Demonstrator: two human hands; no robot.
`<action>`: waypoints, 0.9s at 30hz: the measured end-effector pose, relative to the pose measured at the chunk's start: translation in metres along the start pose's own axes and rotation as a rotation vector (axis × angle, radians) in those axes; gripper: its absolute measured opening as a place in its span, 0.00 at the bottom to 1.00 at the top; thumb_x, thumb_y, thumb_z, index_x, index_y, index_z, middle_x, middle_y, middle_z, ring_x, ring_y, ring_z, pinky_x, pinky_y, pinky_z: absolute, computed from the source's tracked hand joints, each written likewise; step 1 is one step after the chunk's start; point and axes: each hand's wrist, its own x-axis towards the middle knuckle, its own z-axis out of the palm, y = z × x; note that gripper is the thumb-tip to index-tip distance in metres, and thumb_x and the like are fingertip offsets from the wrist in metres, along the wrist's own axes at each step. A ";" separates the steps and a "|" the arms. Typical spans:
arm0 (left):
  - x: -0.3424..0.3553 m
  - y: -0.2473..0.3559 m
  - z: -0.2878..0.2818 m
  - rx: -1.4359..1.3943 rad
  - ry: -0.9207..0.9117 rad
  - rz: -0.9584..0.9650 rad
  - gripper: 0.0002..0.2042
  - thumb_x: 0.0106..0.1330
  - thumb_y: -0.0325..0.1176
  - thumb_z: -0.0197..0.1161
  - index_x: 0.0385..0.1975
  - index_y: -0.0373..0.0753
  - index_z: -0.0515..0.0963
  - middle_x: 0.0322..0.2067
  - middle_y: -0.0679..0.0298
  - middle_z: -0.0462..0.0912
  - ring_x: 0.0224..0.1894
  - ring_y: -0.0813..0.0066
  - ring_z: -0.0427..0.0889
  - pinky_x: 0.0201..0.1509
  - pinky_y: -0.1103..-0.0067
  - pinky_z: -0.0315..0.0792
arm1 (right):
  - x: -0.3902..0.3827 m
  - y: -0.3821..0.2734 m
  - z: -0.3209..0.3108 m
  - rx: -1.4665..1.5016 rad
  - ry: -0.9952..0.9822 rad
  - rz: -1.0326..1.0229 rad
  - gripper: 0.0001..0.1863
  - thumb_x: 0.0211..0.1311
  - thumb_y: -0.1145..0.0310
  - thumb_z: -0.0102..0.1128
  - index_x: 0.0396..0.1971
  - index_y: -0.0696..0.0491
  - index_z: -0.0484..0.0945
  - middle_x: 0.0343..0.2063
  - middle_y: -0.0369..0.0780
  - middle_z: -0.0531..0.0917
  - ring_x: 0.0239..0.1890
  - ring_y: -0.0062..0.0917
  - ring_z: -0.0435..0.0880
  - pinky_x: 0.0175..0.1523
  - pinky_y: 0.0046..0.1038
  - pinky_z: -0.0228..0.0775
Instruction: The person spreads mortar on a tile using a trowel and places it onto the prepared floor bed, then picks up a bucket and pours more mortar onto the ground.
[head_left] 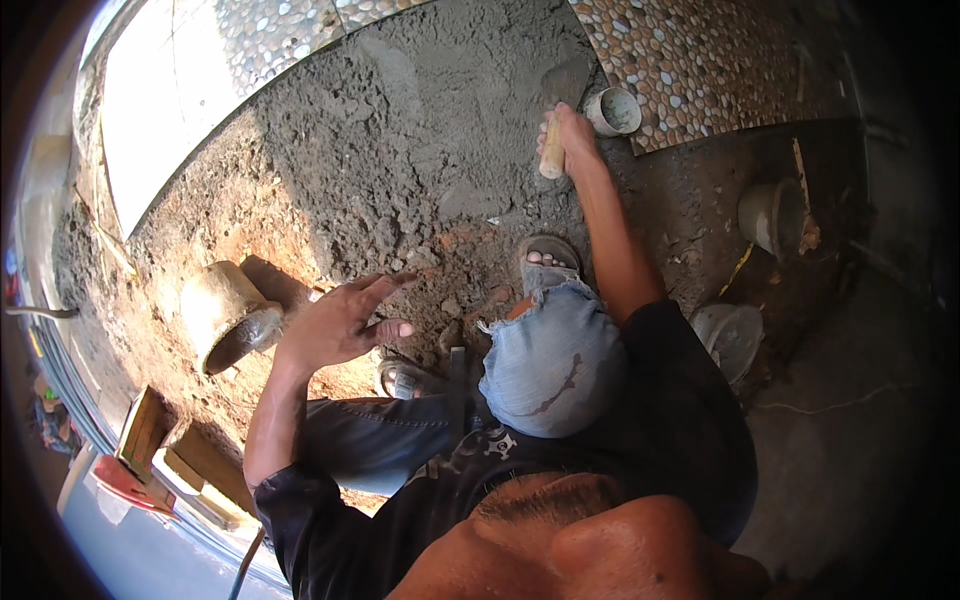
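In my right hand is a trowel, gripped by its pale wooden handle. Its grey blade rests on or just over the wet mortar spread across the ground ahead of me. Close to the right of that hand, a small pale cup with grey contents lies against the pebble-patterned tile. My left hand hovers over the rough soil with its fingers stretched out, holding nothing. Nearest to it is a mortar-caked bucket, tipped on its side.
Pale and pebbled tiles border the mortar at upper left. On the right stand another bucket and a grey container. Wooden pieces lie at lower left beside bluish pipes. My sandalled foot is near the mortar's edge.
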 end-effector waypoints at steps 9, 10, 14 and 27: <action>-0.005 -0.004 0.001 0.033 0.042 -0.015 0.36 0.61 0.64 0.51 0.63 0.45 0.64 0.56 0.51 0.73 0.52 0.49 0.77 0.57 0.62 0.71 | 0.024 -0.056 0.051 -0.506 -0.113 -0.116 0.20 0.68 0.58 0.45 0.45 0.61 0.69 0.24 0.42 0.76 0.19 0.28 0.77 0.23 0.34 0.71; -0.006 -0.005 0.000 0.040 0.063 -0.011 0.35 0.61 0.64 0.51 0.63 0.45 0.64 0.55 0.50 0.73 0.51 0.48 0.78 0.56 0.62 0.71 | 0.043 -0.060 0.051 -0.516 -0.060 -0.170 0.21 0.67 0.58 0.45 0.45 0.62 0.71 0.24 0.41 0.77 0.19 0.28 0.77 0.23 0.33 0.72; -0.009 -0.006 0.001 0.012 0.073 0.009 0.36 0.61 0.64 0.52 0.62 0.45 0.64 0.54 0.48 0.74 0.49 0.46 0.78 0.55 0.62 0.72 | 0.088 -0.094 0.029 -0.372 -0.187 -0.112 0.23 0.68 0.53 0.42 0.46 0.59 0.72 0.22 0.34 0.73 0.17 0.20 0.70 0.21 0.25 0.66; -0.008 -0.009 0.003 0.031 0.047 -0.021 0.38 0.59 0.68 0.47 0.64 0.49 0.62 0.57 0.52 0.72 0.51 0.47 0.78 0.59 0.60 0.70 | 0.109 -0.105 0.027 -1.019 -0.104 -0.258 0.21 0.66 0.59 0.49 0.43 0.65 0.72 0.26 0.40 0.75 0.22 0.24 0.75 0.26 0.31 0.71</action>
